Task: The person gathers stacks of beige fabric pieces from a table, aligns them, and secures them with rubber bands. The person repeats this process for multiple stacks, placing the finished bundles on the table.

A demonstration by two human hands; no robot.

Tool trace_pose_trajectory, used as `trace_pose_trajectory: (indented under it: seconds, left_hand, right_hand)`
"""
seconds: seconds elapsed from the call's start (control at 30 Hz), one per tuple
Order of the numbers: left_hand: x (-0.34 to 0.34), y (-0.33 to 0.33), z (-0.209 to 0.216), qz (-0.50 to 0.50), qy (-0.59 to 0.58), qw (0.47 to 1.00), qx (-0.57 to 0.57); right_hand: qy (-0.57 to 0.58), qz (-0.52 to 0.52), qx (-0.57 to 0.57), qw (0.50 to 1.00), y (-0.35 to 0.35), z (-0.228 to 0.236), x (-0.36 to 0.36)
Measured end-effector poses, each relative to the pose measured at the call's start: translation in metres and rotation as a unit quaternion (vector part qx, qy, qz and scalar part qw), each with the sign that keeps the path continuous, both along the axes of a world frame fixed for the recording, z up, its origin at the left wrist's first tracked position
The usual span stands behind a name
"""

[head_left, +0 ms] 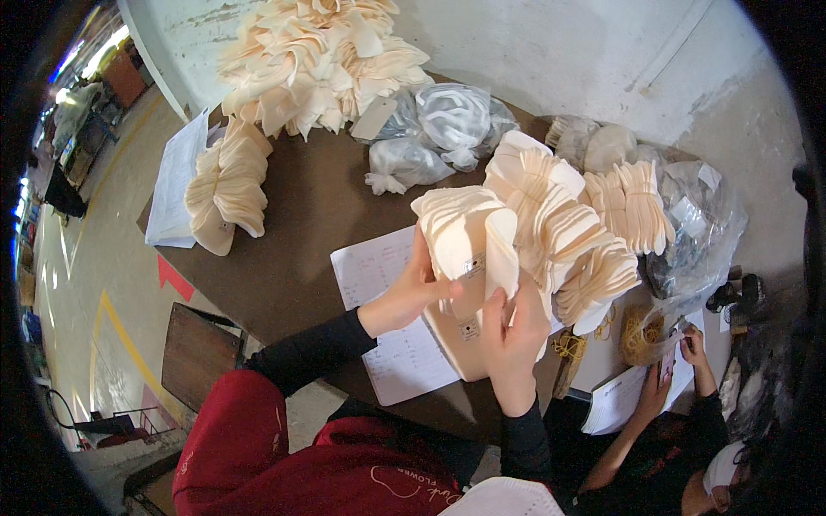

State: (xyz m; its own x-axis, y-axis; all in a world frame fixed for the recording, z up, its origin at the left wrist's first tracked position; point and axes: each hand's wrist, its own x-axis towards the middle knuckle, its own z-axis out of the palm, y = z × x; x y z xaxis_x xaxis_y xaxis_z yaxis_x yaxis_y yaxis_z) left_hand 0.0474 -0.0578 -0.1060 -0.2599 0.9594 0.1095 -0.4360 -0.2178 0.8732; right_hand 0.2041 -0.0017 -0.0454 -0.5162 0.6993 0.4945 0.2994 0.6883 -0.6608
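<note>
My left hand [411,291] grips the left side of a thick stack of cream shoe insoles [452,219], fingers behind and thumb in front. A small dark printed mark shows on the front insoles. At the stack's right side my right hand [516,340] pinches a few insoles [502,245] that stand apart from the others. Below the hands lies another cream insole [460,344] with a similar mark, over an open notebook [400,365] with handwriting. Just right of the stack are insole bundles [538,185] bound with bands.
A large heap of loose insoles [318,60] lies at the back of the brown table [284,284]. Bagged white items [452,116] sit beside it. Papers [176,185] and a tied bundle [231,181] are at left. Another person's hands [658,387] hold a pinkish object near yellow bands [641,335].
</note>
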Motion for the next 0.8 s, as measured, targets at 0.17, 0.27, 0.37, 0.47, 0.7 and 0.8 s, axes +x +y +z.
trace_pose_trajectory:
  seconds: [0.17, 0.27, 0.37, 0.47, 0.7, 0.8]
  left_hand:
    - [0.009, -0.003, 0.0, 0.076, -0.199, 0.972, -0.094]
    - [0.013, -0.003, -0.003, 0.065, -0.219, 0.967, -0.114]
    - [0.006, -0.008, -0.035, -0.015, -0.165, 0.985, -0.052]
    - [0.0, -0.018, -0.033, -0.047, 0.1, 0.987, -0.119]
    - [-0.013, -0.026, -0.038, -0.008, -0.04, 0.989, -0.142]
    - [-0.003, -0.022, -0.002, 0.046, -0.121, 0.988, -0.082]
  right_hand:
    - [0.225, -0.057, -0.117, 0.966, -0.006, 0.004, 0.007]
    - [0.255, -0.01, -0.078, 0.964, -0.02, 0.007, 0.004]
    - [0.168, 0.017, -0.129, 0.977, -0.01, 0.002, -0.008]
    - [0.036, -0.049, -0.027, 0.998, 0.001, -0.015, -0.008]
    - [0.124, 0.056, 0.03, 0.99, 0.001, -0.007, -0.013]
    - [0.144, -0.009, 0.059, 0.988, 0.014, 0.018, 0.021]
